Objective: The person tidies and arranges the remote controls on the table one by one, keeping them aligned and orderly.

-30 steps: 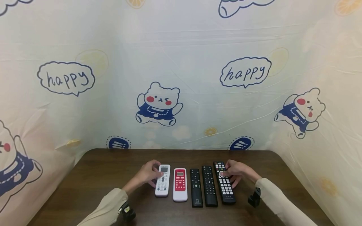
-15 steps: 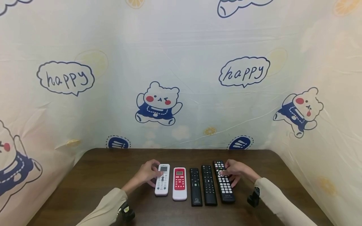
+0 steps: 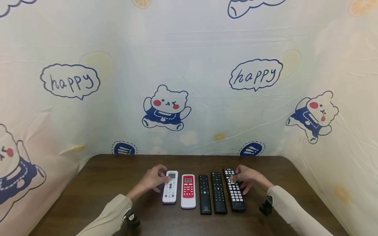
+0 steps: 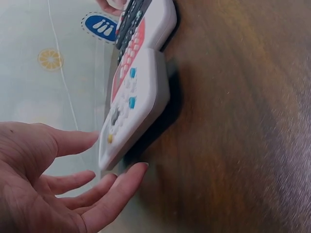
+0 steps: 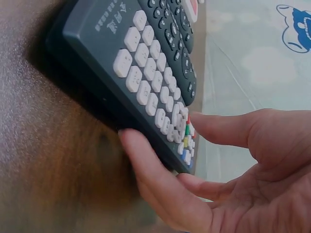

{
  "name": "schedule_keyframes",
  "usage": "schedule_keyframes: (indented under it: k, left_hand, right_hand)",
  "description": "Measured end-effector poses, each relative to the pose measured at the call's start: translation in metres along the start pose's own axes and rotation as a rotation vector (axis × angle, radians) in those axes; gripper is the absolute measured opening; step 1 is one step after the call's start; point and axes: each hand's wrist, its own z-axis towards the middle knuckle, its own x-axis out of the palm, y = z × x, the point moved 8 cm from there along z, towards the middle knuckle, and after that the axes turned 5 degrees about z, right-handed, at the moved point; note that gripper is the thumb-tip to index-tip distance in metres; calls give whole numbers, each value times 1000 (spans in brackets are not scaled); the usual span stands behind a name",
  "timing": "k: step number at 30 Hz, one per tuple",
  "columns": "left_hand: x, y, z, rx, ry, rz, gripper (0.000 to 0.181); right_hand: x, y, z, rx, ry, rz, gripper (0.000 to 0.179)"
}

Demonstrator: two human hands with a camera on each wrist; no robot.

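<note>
Five remote controls lie side by side on the brown table. My left hand (image 3: 152, 178) is at the upper left edge of the white remote control (image 3: 169, 193). Its thumb reaches to the remote's far end, and its loosely spread fingers are beside the edge in the left wrist view. Farthest right is a black remote control (image 3: 237, 200) with white buttons. My right hand (image 3: 246, 177) holds that one near its top, thumb over the face and fingers along the right side. The right wrist view shows one fingertip (image 5: 127, 138) against its side.
Between those two lie a red-and-white remote control (image 3: 188, 204), a slim black remote control (image 3: 205, 208) and another black remote control (image 3: 220, 206). A patterned curtain (image 3: 206, 65) hangs around the wooden table (image 3: 97, 183). Each wrist wears a small black camera.
My left hand has shifted slightly away from me, its fingers drawing back from the white remote's side. The right thumb has slid a little farther up. The remotes stay in their row.
</note>
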Motion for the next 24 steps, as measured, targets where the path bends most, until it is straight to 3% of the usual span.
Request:
schedule_keyframes:
  k: [5,9,12,15,19,24]
  left_hand:
    - [-8,-3,1,46,-43,54,46]
    - [-21,-7,6,113,-129,173,38]
    - [-33,-9,10,152,-211,268,33]
    - [-41,-9,11,174,-258,322,31]
    - [-45,-15,10,254,-258,381,38]
    - [-40,-26,8,373,-174,450,48]
  right_hand:
    - [-9,5,-2,-57,-89,-79,25]
    - [-15,15,-5,-118,-157,-112,19]
    - [-16,27,-8,-223,-196,-136,18]
    - [-15,41,-12,-379,-226,-136,15]
    - [-15,55,-16,-558,-293,-137,8]
    - [-14,66,-24,-687,-406,-227,3]
